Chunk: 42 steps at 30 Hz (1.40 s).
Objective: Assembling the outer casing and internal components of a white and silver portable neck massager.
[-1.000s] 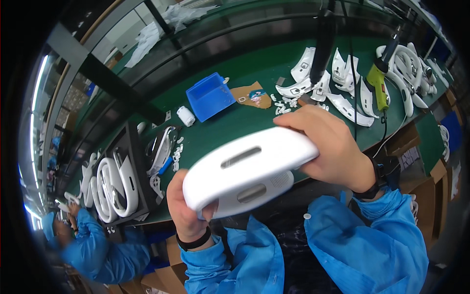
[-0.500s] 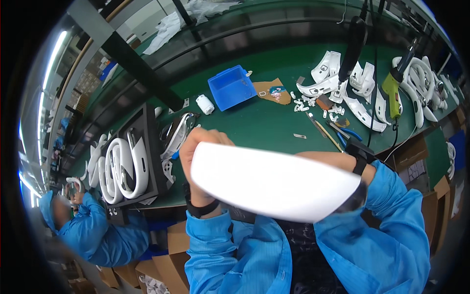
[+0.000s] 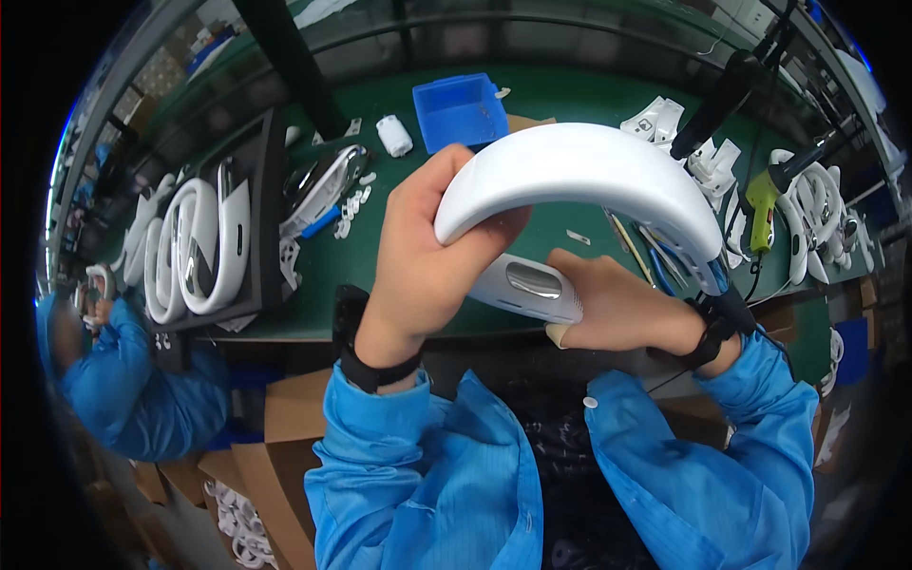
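A white U-shaped neckband device (image 3: 589, 157) is held up over the near side of the bench. Its broad curve arches away from me, and one end shows an oval silver inset and small perforations. Round the curve's left side wraps my left hand (image 3: 404, 256), its thumb on the inner face. My right hand (image 3: 622, 304) is closed at the perforated end, with a beige cover on one fingertip. The device's other end, with several slots, hangs free above my right wrist. Part of the near end is hidden behind my left hand.
A blue bin (image 3: 461, 109) and a white bottle (image 3: 393, 136) stand farther back. At left, a black tray (image 3: 271, 204) holds similar devices. White shells (image 3: 714, 163), pliers (image 3: 665, 256) and a green-yellow power tool (image 3: 760, 209) lie right. A co-worker (image 3: 133, 380) sits at left.
The device has turned from its smooth broad face to show its arch and one end. My left hand has risen; my right hand has come into view at the end. The view has shifted slightly.
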Motion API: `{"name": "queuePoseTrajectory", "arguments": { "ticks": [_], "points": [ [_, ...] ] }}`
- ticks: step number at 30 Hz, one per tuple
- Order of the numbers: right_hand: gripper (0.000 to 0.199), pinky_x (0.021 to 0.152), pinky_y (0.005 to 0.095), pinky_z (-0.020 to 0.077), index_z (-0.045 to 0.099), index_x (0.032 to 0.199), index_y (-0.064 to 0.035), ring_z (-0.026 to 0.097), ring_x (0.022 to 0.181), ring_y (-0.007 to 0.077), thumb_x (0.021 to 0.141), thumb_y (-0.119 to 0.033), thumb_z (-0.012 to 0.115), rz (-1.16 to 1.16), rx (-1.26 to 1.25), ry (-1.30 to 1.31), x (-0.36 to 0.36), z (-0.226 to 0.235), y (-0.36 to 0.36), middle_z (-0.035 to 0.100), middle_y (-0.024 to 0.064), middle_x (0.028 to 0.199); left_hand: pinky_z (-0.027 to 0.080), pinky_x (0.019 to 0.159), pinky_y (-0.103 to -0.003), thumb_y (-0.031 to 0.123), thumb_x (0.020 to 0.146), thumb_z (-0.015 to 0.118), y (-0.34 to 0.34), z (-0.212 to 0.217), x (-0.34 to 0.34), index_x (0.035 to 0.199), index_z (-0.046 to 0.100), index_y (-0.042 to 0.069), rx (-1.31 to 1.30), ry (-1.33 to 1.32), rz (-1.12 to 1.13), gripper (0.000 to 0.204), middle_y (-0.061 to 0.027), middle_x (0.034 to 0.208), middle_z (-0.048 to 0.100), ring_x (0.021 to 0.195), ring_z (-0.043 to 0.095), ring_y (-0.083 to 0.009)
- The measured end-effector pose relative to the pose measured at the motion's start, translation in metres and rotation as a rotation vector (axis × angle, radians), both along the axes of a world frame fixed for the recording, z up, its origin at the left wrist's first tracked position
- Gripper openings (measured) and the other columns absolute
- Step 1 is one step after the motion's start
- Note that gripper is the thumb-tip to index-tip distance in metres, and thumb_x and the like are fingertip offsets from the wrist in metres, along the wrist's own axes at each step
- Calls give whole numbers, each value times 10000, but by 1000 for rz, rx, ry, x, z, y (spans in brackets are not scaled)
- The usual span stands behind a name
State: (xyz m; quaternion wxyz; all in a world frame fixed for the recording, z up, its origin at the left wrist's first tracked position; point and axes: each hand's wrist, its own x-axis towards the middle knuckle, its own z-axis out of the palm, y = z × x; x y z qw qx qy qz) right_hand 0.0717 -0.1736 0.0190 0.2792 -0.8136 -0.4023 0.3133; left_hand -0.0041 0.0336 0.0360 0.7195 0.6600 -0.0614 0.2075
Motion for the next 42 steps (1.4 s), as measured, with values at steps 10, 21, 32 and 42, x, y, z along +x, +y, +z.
{"name": "queuePoseTrajectory", "arguments": {
  "ticks": [10,21,32,42],
  "points": [
    [563,892,507,517,533,1225,21,637,1013,477,724,-118,749,19,22,-316,1,-32,7,671,285,1032,433,669,-224,59,819,691,-14,-10,-1,881,632,10,-72,20,158,99,13,792,635,738,531,-43],
    [351,707,500,564,534,1045,20,680,803,428,745,-40,707,-71,153,-800,24,-62,23,648,228,860,393,629,-227,79,889,654,-3,-38,13,984,654,-14,-158,11,418,133,28,783,593,714,486,-35],
    [517,808,505,528,533,1190,-24,659,951,445,733,-93,762,103,0,-416,0,-13,14,617,217,1054,431,706,-221,-19,822,594,12,-21,-14,976,641,-11,-90,-63,102,161,11,846,604,785,529,-60],
    [680,1199,599,263,695,1234,-210,667,1066,343,633,-511,795,251,249,-869,11,-12,-29,691,94,1180,426,565,-255,-6,649,606,15,-9,-20,788,551,22,285,-181,11,152,-59,646,556,582,547,-120]
  ]
}}
